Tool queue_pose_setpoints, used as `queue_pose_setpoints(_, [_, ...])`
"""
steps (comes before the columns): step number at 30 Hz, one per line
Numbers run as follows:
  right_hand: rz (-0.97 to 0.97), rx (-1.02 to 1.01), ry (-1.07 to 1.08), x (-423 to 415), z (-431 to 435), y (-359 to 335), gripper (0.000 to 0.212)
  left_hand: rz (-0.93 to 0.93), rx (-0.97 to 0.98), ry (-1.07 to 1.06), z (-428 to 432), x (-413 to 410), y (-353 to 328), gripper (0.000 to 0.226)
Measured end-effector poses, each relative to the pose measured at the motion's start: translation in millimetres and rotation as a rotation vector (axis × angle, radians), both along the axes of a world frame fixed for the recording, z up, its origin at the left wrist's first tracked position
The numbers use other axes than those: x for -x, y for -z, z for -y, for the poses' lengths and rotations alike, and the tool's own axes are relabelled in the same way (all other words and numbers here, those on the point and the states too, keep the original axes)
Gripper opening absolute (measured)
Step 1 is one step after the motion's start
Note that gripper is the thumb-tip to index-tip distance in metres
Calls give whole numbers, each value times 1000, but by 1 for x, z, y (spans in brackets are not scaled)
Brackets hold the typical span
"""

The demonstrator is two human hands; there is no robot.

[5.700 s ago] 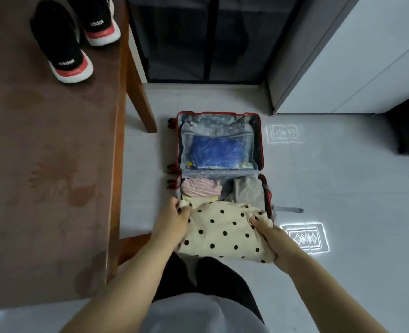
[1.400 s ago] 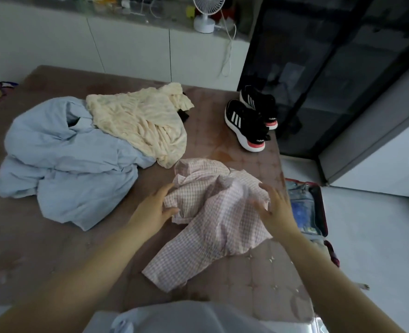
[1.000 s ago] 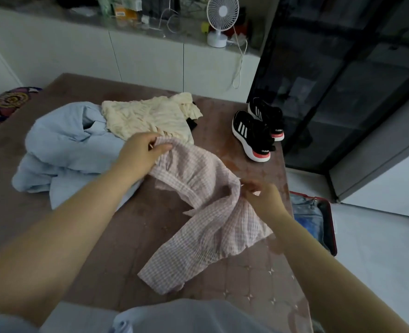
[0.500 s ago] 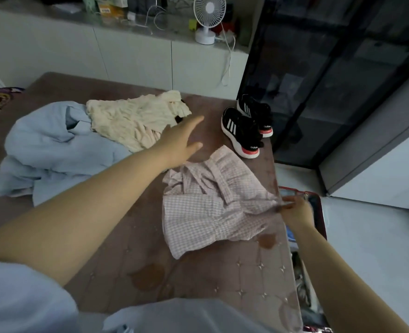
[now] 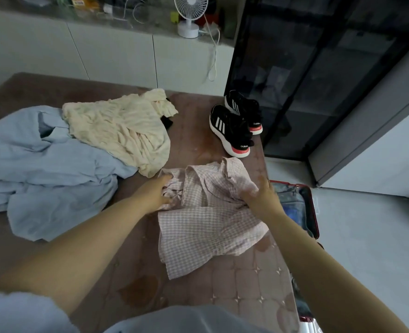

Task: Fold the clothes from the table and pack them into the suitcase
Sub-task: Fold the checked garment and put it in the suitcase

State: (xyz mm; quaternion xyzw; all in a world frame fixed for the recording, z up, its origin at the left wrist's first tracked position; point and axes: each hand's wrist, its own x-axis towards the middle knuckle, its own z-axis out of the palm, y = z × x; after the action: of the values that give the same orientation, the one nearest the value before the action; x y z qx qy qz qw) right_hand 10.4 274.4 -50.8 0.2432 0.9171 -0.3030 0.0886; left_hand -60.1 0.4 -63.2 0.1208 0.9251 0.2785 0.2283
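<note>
A crumpled pink checked shirt [image 5: 205, 222] lies on the brown table [image 5: 193, 138] near its right edge. My left hand [image 5: 154, 194] grips the bunched fabric at the shirt's left side. My right hand [image 5: 261, 197] holds the shirt's upper right part, thumb raised. A cream wrinkled garment [image 5: 124, 131] and a large light blue garment [image 5: 47, 169] lie in a heap at the left. The open red suitcase [image 5: 312, 207] stands on the floor to the right of the table, mostly hidden behind my right arm, with blue contents showing.
A pair of black sneakers [image 5: 234, 126] sits at the table's far right corner. White cabinets with a small fan [image 5: 190, 14] run along the back. A dark glass door [image 5: 306, 68] and a white cupboard [image 5: 386, 152] stand at the right, above grey floor.
My left hand has drawn back from over the cream garment and taken the shirt's left side. My right hand moved from the shirt's right edge up to its upper right part.
</note>
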Motion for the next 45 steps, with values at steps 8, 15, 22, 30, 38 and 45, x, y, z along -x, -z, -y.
queue_pose_setpoints(8, [-178, 151, 25, 2, -30, 0, 25, -279, -74, -219, 55, 36, -89, 46])
queue_pose_setpoints(15, [-184, 528, 527, 7, -25, 27, 20, -543, -256, -509, 114, 72, -147, 32])
queue_pose_setpoints(22, [-71, 256, 587, -22, -40, 53, 12, -260, -370, -542, 73, 57, -93, 94])
queue_pose_setpoints(30, [-263, -65, -95, 16, 12, -2, 37, -274, 294, -78, 76, 40, -14, 79])
queue_pose_setpoints(38, [71, -91, -518, 90, 89, -2, 48, -376, 283, -71, 73, 54, -24, 63])
queue_pose_setpoints(45, [-26, -8, -593, 86, 56, -40, 26, -253, 339, -31, 86, 88, -12, 70])
